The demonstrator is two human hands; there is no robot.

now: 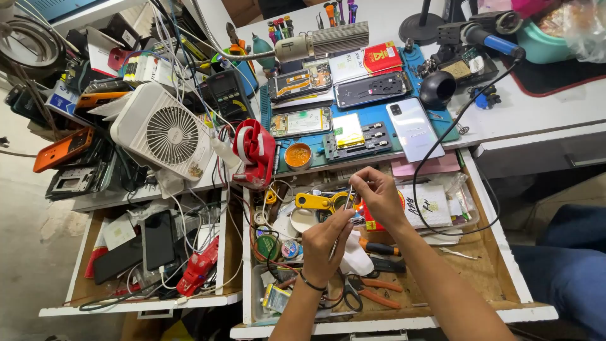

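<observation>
Both hands work above an open wooden drawer (486, 252), close in front of the tabletop (536, 113) edge. The left hand (325, 243) has its fingers (344, 218) pinched shut on thin metal tweezers (341, 221), which slant up from the palm toward the other hand. The right hand (379, 192) has thumb and forefinger closed at the tweezers' upper tip; whatever sits between them is too small to tell. The tweezers look slim, bright and silvery, long and narrow, hanging in the air over the drawer's clutter.

Room is tight. Under the hands lie a yellow tape measure (315, 202), solder tins (278, 247), orange-handled pliers (372, 290) and papers (429, 205). The drawer's right part shows bare wood. Just beyond its back edge a blue work mat (379, 117) carries opened phones (372, 89) and a white phone (415, 129). A red tape holder (255, 151) stands at the left corner, beside a white fan (164, 132). A black cable (442, 139) loops down over the edge into the drawer.
</observation>
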